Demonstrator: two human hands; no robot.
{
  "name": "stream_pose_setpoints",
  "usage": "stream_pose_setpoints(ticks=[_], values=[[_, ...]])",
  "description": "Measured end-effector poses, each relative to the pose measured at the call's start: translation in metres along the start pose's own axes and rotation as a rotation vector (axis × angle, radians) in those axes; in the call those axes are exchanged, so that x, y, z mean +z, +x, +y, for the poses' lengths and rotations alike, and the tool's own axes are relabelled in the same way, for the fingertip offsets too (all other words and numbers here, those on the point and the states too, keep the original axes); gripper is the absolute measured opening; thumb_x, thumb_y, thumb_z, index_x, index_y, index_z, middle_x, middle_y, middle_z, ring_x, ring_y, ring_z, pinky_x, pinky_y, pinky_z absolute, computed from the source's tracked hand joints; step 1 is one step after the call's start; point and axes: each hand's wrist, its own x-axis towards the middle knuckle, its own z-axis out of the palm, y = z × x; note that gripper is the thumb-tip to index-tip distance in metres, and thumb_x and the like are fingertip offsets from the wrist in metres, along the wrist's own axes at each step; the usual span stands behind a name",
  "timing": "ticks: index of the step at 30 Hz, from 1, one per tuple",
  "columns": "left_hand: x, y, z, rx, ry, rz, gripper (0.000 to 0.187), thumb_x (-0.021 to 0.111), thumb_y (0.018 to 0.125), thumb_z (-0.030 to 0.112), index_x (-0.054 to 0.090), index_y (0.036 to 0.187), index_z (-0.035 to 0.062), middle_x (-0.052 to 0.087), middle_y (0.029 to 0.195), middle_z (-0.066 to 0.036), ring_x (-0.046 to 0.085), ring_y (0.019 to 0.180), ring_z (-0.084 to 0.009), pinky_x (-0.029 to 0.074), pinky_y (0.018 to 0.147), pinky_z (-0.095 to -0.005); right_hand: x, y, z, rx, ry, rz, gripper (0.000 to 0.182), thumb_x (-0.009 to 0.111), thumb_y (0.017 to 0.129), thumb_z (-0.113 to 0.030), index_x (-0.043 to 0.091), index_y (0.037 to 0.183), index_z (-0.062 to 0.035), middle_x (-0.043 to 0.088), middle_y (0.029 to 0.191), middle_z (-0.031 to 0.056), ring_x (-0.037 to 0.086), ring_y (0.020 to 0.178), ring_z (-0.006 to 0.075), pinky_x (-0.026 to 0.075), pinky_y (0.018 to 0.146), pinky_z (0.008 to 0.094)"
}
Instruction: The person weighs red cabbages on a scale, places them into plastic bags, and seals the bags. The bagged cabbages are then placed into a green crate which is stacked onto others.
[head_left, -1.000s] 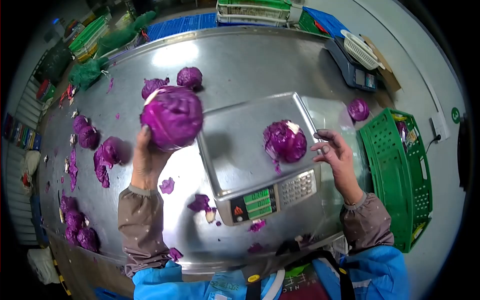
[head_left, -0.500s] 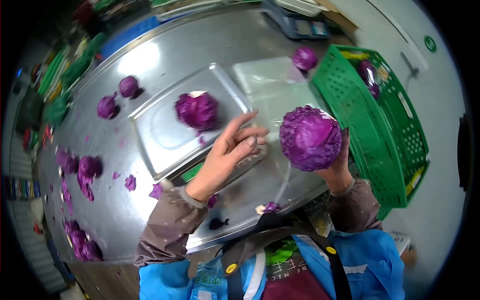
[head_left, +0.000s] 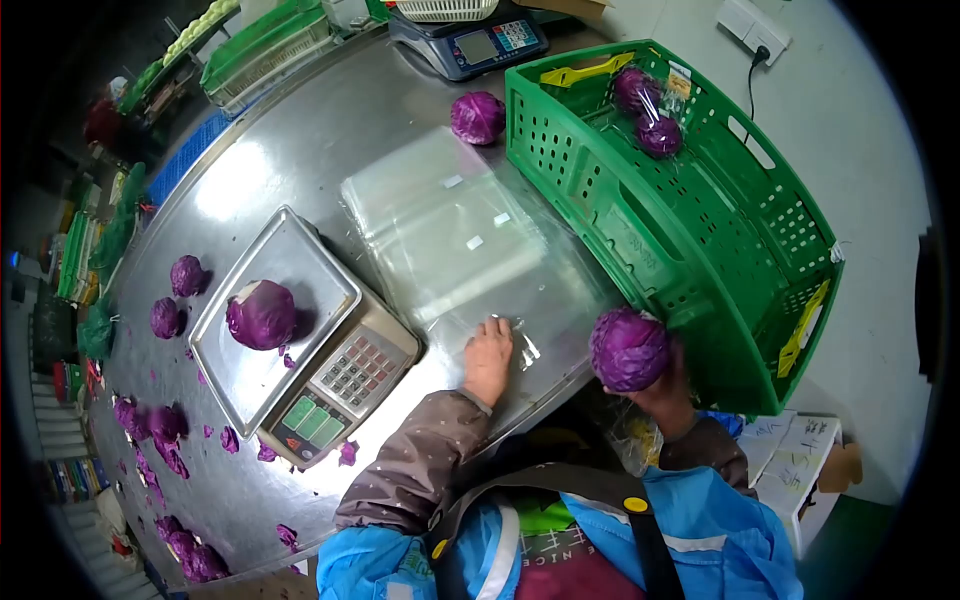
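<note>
My right hand [head_left: 668, 393] holds a round red cabbage [head_left: 628, 349] from below and its right side, beside the green crate. The palm is mostly hidden behind the cabbage. My left hand [head_left: 488, 358] is at the near edge of a stack of clear plastic bags [head_left: 450, 235], its fingers bunched on the film with the tips bent down. Left of that hand stands a weighing scale [head_left: 345, 375]. On its metal tray lies another red cabbage [head_left: 262, 315].
A green crate [head_left: 640, 225] at the right contains bagged red cabbages [head_left: 658, 134]. One loose cabbage [head_left: 478, 118] lies by its far corner. A second scale [head_left: 470, 45] stands at the back. More cabbages [head_left: 187, 276] and torn leaves [head_left: 229, 439] lie on the left of the steel table.
My left hand has moved down from beside the scale tray onto the bags. The cabbage in my right hand has been lowered toward the table edge. The view has shifted to the right.
</note>
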Motion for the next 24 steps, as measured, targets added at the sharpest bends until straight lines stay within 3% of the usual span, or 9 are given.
stream_pose_setpoints(ticks=[3, 5, 9, 11, 12, 15, 20, 22, 24], values=[[0.008, 0.004, -0.005, -0.097, -0.053, 0.032, 0.013, 0.049, 0.074, 0.007, 0.047, 0.087, 0.0065, 0.049, 0.082, -0.008, 0.055, 0.076, -0.0220, 0.049, 0.059, -0.0321, 0.025, -0.004, -0.050, 0.360, 0.896, -0.236, 0.068, 0.042, 0.080, -0.057, 0.030, 0.131, -0.0133, 0.035, 0.130, 0.0108, 0.036, 0.120, 0.0271, 0.030, 0.100, 0.0423], [0.006, 0.005, -0.009, -0.086, 0.000, 0.060, 0.013, 0.049, 0.075, 0.008, 0.045, 0.087, 0.0071, 0.049, 0.081, -0.008, 0.056, 0.074, -0.0228, 0.049, 0.058, -0.0325, 0.027, 0.001, -0.045, 0.374, 0.884, -0.276, 0.068, 0.042, 0.081, -0.056, 0.029, 0.131, -0.0126, 0.034, 0.132, 0.0107, 0.034, 0.122, 0.0269, 0.027, 0.102, 0.0423], [-0.025, 0.009, -0.013, -0.110, -0.127, -0.148, 0.019, 0.050, 0.079, 0.016, 0.045, 0.096, 0.0079, 0.050, 0.083, -0.009, 0.058, 0.077, -0.0260, 0.048, 0.058, -0.0353, 0.035, 0.008, -0.039, 0.302, 0.811, -0.383, 0.070, 0.044, 0.081, -0.055, 0.028, 0.132, -0.0097, 0.030, 0.135, 0.0111, 0.031, 0.124, 0.0261, 0.021, 0.105, 0.0432], [-0.037, 0.005, -0.014, -0.072, -0.195, -0.210, 0.032, 0.057, 0.076, 0.025, 0.046, 0.102, 0.0079, 0.051, 0.086, -0.011, 0.057, 0.078, -0.0295, 0.047, 0.061, -0.0397, 0.039, 0.008, -0.045, 0.342, 0.795, -0.400, 0.073, 0.048, 0.079, -0.055, 0.028, 0.132, -0.0085, 0.032, 0.134, 0.0127, 0.032, 0.123, 0.0258, 0.022, 0.105, 0.0429], [-0.038, 0.004, -0.017, -0.075, -0.251, -0.259, 0.049, 0.064, 0.069, 0.031, 0.047, 0.109, 0.0079, 0.050, 0.089, -0.015, 0.055, 0.078, -0.0337, 0.046, 0.063, -0.0427, 0.040, 0.007, -0.042, 0.339, 0.796, -0.404, 0.073, 0.048, 0.079, -0.055, 0.028, 0.132, -0.0085, 0.032, 0.134, 0.0127, 0.032, 0.123, 0.0258, 0.022, 0.105, 0.0429], [-0.039, 0.016, -0.024, 0.003, -0.261, -0.044, 0.039, 0.064, 0.069, 0.020, 0.050, 0.100, 0.0037, 0.050, 0.089, -0.013, 0.053, 0.084, -0.0304, 0.046, 0.067, -0.0405, 0.042, 0.004, -0.028, 0.382, 0.834, -0.419, 0.075, 0.051, 0.077, -0.054, 0.028, 0.131, -0.0079, 0.033, 0.133, 0.0141, 0.032, 0.123, 0.0257, 0.022, 0.105, 0.0432], [-0.008, 0.034, -0.030, 0.104, -0.017, -0.063, 0.030, 0.058, 0.068, 0.010, 0.050, 0.096, 0.0035, 0.050, 0.090, -0.011, 0.052, 0.084, -0.0271, 0.047, 0.065, -0.0370, 0.050, -0.014, -0.027, 0.352, 0.869, -0.367, 0.066, 0.044, 0.083, -0.049, 0.028, 0.131, -0.0068, 0.033, 0.133, 0.0129, 0.033, 0.123, 0.0260, 0.022, 0.105, 0.0415], [-0.003, 0.037, -0.026, 0.041, 0.154, -0.102, 0.025, 0.053, 0.072, 0.007, 0.050, 0.097, 0.0056, 0.050, 0.092, -0.009, 0.052, 0.085, -0.0247, 0.047, 0.065, -0.0347, 0.057, -0.024, -0.037, 0.329, 0.820, -0.331, 0.064, 0.042, 0.085, -0.047, 0.028, 0.131, -0.0062, 0.033, 0.133, 0.0126, 0.033, 0.123, 0.0258, 0.022, 0.105, 0.0410], [0.007, 0.039, -0.037, 0.017, 0.095, -0.043, 0.024, 0.052, 0.073, 0.007, 0.049, 0.097, 0.0066, 0.050, 0.090, -0.008, 0.053, 0.084, -0.0239, 0.048, 0.063, -0.0346, 0.059, -0.030, -0.038, 0.304, 0.774, -0.298, 0.062, 0.041, 0.086, -0.046, 0.028, 0.131, -0.0056, 0.033, 0.133, 0.0124, 0.033, 0.123, 0.0255, 0.021, 0.105, 0.0405]])
